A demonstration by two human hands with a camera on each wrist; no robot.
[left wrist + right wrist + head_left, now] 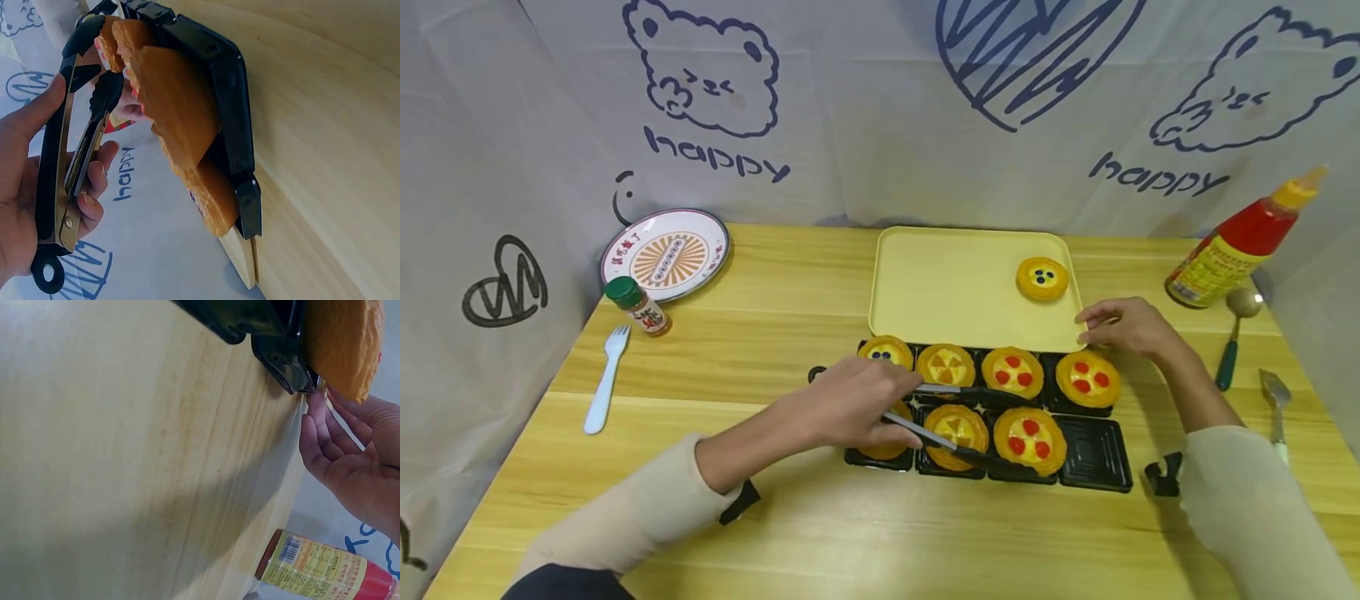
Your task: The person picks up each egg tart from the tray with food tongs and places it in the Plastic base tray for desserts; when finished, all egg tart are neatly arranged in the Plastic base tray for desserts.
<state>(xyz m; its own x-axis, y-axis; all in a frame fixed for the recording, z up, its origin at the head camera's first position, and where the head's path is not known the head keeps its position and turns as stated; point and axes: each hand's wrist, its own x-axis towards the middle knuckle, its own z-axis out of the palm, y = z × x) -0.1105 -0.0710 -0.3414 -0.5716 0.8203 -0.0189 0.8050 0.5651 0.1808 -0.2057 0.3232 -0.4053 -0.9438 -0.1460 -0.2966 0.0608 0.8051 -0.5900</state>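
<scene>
A black tray (1093,454) with two rows of cups holds several orange tarts; its front right cup is bare. My left hand (887,408) grips black-tipped metal tongs (958,421) by the handles. The tongs' arms stand apart on either side of a front-row tart with red dots (1028,437). In the left wrist view the tongs (69,162) lie in my left hand (25,187) beside the tarts (175,106). My right hand (1093,327) holds the front right corner of a yellow tray (955,283). One tart with dark dots (1042,278) sits on that tray.
A patterned plate (665,252), a green-capped shaker (638,305) and a white fork (605,379) lie at the left. A red sauce bottle (1243,237), a spoon (1236,333) and another utensil (1273,400) are at the right. Printed cloth walls close in the table.
</scene>
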